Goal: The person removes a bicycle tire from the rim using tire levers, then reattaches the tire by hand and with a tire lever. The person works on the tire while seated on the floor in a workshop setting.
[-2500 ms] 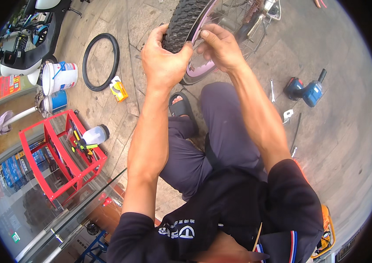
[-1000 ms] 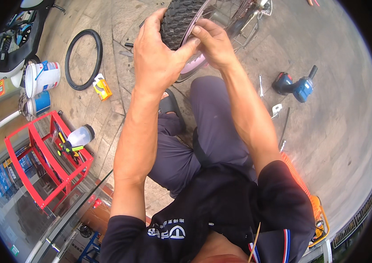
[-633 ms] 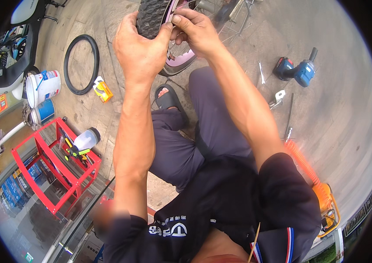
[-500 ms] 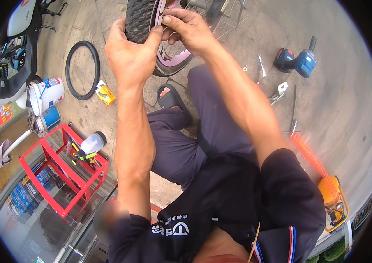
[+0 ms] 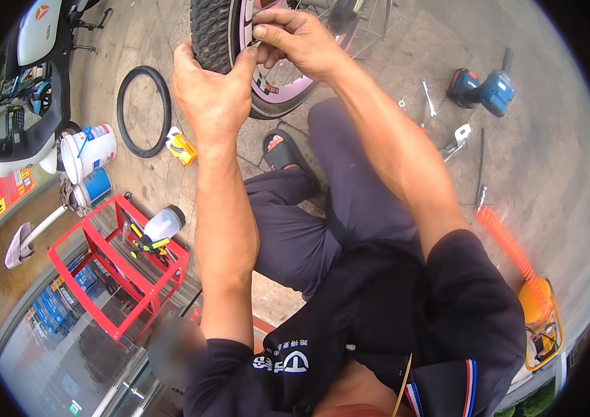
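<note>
At the top of the head view stands a bicycle wheel with a black knobbly tyre (image 5: 213, 31) and a pink rim (image 5: 288, 90) with thin spokes. My left hand (image 5: 213, 97) is wrapped round the near side of the tyre, its thumb pressed against the edge beside the rim. From the right, my right hand (image 5: 300, 45) reaches to the rim with thumb and fingers curled together in a pinch. Whatever sits between those fingertips is hidden. Both hands are close together, almost meeting at the rim.
A loose black tyre (image 5: 143, 111) and a yellow box (image 5: 181, 147) lie left. Nearer are a red metal rack (image 5: 93, 278) and buckets (image 5: 90, 153). Rightward lie a blue cordless impact wrench (image 5: 482, 90), a spanner (image 5: 428, 97), and an orange coiled air hose (image 5: 510, 243).
The whole scene has shifted slightly rightward in the picture. Both hands stay at the wheel, with almost the same grip; my right fingers have moved very little along the rim.
</note>
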A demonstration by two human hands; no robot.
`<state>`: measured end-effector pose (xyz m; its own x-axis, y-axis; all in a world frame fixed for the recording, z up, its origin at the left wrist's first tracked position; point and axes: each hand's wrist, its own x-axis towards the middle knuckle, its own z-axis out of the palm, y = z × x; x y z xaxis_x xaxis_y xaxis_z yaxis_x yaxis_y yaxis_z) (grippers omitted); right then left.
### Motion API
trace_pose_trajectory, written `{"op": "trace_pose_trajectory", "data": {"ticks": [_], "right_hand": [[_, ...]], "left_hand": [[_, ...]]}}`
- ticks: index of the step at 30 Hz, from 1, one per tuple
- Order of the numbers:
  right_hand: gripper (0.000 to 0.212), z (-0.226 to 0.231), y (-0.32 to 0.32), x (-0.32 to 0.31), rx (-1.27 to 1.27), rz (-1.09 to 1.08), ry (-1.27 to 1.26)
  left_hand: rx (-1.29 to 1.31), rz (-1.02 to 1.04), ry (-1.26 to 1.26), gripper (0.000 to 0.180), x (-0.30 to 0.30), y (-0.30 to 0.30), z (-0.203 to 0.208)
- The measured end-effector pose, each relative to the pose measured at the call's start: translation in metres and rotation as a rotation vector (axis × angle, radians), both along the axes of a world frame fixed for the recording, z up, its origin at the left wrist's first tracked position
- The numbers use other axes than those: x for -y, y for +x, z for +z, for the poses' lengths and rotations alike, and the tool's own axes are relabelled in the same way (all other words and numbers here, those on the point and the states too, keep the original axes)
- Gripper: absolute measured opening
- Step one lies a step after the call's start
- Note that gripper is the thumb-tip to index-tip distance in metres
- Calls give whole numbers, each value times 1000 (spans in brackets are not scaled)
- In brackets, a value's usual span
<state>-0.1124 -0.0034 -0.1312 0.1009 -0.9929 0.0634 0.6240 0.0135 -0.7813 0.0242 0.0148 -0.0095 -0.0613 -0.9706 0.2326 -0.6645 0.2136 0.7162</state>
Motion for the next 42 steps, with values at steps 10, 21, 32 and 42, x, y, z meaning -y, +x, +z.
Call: {"op": "trace_pose_trajectory", "data": {"ticks": [10,21,32,42], "right_hand": [[22,0,1,-2,59,21,106],[24,3,5,0,78,49,74],[21,-3,7,7,125,43,69],[21,-1,5,5,124,26,122]], "left_hand": [[-6,1,-24,45,-5,-6,7],[-342,-135,117,68,-2,10,0],[106,-85,273,51,-19,39,-20],[129,-116,157,63,-14,38,-12]]}}
